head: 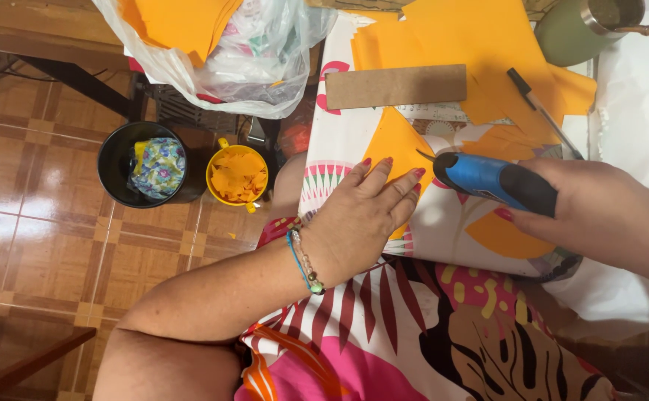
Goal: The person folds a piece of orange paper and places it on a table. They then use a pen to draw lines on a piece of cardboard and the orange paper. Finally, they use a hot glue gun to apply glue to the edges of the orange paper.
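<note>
1. The person sat with a small table (443, 230) over the lap, covered in a cloth with a flower print, so the work lay close and easy to reach.
2. The left hand (361, 215) lay flat on a piece of orange paper (397, 145). Its fingers were spread a little and pressed down, likely to keep the paper from sliding.
3. The right hand (599, 212) was wrapped tight around a blue and black glue gun (491, 182). Its thin tip pointed at the orange paper, just beside the left fingertips, so the two hands could work on the same spot.
4. A brown strip of cardboard (396, 86) lay just above that paper, near more orange sheets (473, 33) at the far edge of the table.
5. A pen (543, 111) lay slanted across those sheets, close to the right hand.
6. A green cup (573, 33) stood in the far corner, out of the way of the hands.
7. On the tiled floor to the left stood a black bucket (113, 178) with flowered cloth in it, and beside it a yellow cup (237, 177) full of small orange scraps.
8. A clear plastic bag (243, 67) with more orange paper hung above them.
</note>
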